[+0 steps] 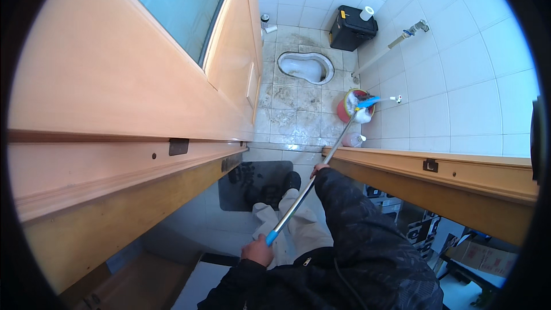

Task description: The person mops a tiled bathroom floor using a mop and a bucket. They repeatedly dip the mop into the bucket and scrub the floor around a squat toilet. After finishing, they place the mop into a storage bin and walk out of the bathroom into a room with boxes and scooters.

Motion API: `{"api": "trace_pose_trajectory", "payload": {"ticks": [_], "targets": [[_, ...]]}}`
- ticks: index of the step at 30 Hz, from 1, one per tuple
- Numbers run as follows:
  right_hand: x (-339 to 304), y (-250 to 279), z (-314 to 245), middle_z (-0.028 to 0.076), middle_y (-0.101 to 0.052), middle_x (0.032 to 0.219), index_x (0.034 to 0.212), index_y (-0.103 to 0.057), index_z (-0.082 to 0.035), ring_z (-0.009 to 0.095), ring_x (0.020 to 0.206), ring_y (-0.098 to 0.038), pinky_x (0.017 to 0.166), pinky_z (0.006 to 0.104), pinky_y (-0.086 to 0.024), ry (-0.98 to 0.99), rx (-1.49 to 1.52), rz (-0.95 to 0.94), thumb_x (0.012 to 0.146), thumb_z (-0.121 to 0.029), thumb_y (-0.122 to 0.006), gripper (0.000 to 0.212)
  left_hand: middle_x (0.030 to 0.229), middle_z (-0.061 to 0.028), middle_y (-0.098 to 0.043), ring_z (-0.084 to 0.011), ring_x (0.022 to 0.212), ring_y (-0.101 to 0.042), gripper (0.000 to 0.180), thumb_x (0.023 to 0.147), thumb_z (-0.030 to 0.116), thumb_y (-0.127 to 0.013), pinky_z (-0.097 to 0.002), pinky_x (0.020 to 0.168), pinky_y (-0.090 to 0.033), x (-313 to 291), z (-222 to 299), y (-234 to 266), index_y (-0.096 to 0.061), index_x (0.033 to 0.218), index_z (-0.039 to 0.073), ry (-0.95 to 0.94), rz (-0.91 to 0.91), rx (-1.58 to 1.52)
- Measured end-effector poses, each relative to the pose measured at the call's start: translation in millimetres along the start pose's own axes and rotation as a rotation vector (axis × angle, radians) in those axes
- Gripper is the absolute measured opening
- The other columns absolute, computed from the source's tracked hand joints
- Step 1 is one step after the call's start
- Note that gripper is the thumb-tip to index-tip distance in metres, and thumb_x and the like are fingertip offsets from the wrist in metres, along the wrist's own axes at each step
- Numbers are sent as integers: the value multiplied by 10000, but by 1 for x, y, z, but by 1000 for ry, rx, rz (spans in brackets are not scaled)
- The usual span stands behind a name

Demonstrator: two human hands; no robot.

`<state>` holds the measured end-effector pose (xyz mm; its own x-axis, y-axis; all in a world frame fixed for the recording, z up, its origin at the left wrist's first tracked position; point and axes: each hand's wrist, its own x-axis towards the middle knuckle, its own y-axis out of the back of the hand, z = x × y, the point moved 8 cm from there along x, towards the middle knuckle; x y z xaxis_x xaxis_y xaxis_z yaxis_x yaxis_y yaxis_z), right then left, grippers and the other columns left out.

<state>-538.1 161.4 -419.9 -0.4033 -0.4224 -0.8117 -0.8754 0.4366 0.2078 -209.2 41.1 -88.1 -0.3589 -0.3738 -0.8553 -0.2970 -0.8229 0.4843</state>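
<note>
My left hand is closed round the blue grip at the lower end of a long metal-poled mop. Further up the same pole my right hand wraps round the metal. The pole slants away to the upper right, through the doorway. Its far end has a blue fitting and whitish material, resting at the mouth of a red bucket with a yellowish rim. What lies deep in the bucket is hidden.
A squat toilet is set in the stained tiled floor. Behind it stands a black box with a white roll on top. A pinkish bottle stands near the bucket. An orange door and a dark mat flank me.
</note>
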Motion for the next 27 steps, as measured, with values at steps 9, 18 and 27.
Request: {"api": "trace_pose_trajectory", "payload": {"ticks": [9,18,27], "targets": [[-23,-26,-18,84,-664,686,841,-729,-38,252,731,-688,638,362,-576,-1,-445,-214,789,-140,-725,115,954,-190,-684,-397,858,-672,263,828,249,-617,-496,750,-535,-31,-47,3,-626,1005,56,-115,203,-91],[-220,-149,6,117,-454,658,905,-488,-22,298,601,-515,617,490,-497,-684,1094,171,915,-100,-502,81,886,-176,-666,-384,734,-656,409,665,447,-757,-516,630,-516,-40,-256,-151,-617,768,76,-194,235,-92],[-310,-124,-86,146,-508,851,1023,-434,53,281,814,-583,846,418,-512,-635,1046,71,895,-51,-522,187,795,-135,-657,-347,756,-659,389,661,426,-784,-478,666,-521,-53,-248,-130,-640,818,101,-82,249,-57]]}}
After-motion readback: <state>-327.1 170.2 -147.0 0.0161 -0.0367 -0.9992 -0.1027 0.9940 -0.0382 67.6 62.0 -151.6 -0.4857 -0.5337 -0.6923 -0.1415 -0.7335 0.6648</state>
